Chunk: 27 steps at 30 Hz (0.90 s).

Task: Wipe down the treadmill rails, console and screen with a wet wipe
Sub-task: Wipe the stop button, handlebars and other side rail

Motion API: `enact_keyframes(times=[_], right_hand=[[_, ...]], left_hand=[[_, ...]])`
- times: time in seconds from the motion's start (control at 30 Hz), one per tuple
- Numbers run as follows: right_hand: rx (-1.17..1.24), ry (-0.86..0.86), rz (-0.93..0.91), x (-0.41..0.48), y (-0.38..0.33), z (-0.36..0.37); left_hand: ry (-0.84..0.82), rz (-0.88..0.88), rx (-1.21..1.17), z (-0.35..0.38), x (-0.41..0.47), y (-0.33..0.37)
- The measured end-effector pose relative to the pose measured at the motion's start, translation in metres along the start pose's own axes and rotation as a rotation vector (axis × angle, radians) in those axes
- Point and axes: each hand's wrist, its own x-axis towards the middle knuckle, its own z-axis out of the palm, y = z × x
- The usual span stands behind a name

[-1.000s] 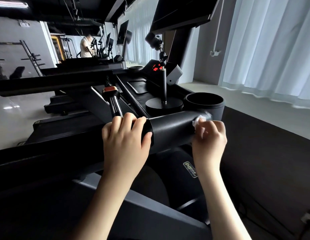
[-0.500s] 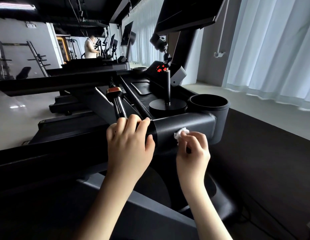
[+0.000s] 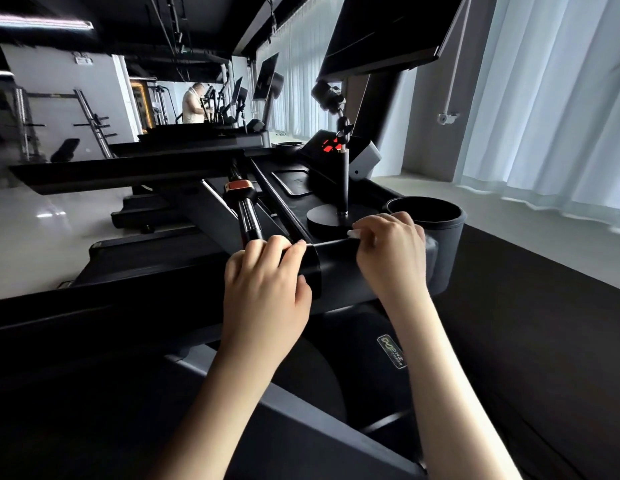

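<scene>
The right hand's fingers [image 3: 377, 226] were curled together on a small white wipe [image 3: 354, 233], bunched so that only a corner showed at the fingertips; held that way, it could be pressed down along the top edge of the rail [image 3: 339, 268], where the right hand [image 3: 391, 251] rested, just beside the cup holder [image 3: 436, 230] at the console's near right corner. The left hand's fingers [image 3: 270, 249] were wrapped over the bar where the rail's thick sleeve ends, closed on it, probably to steady the body while the other hand rubbed; the left hand [image 3: 265, 292] held no wipe. Behind the hands the console tray [image 3: 291, 181] carried a round-based stand [image 3: 343, 188], and the dark screen [image 3: 388, 32] hung above, both well apart from the wipe, so those parts seemed left to do.
</scene>
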Motion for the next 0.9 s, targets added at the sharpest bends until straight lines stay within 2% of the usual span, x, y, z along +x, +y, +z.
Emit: enact_keyframes(times=[0.1, 0.27, 0.43, 0.6, 0.77, 0.9], right_hand=[[0.087, -0.079, -0.081, -0.004, 0.001, -0.007], [0.063, 0.143, 0.018, -0.018, 0.006, -0.008], [0.169, 0.139, -0.036, -0.056, -0.007, -0.003], [0.163, 0.259, 0.164, -0.056, 0.003, -0.003], [0.225, 0.212, 0.146, -0.079, -0.003, 0.009], [0.221, 0.241, 0.282, -0.084, 0.009, 0.012]], left_hand=[[0.016, -0.009, -0.064, -0.004, 0.000, -0.003], [0.064, -0.073, 0.017, -0.008, -0.003, -0.014], [0.085, -0.089, 0.016, -0.007, -0.004, -0.015], [0.097, -0.084, 0.017, -0.006, -0.006, -0.014], [0.107, -0.082, 0.022, -0.006, -0.006, -0.012], [0.103, -0.073, 0.027, -0.006, -0.007, -0.014]])
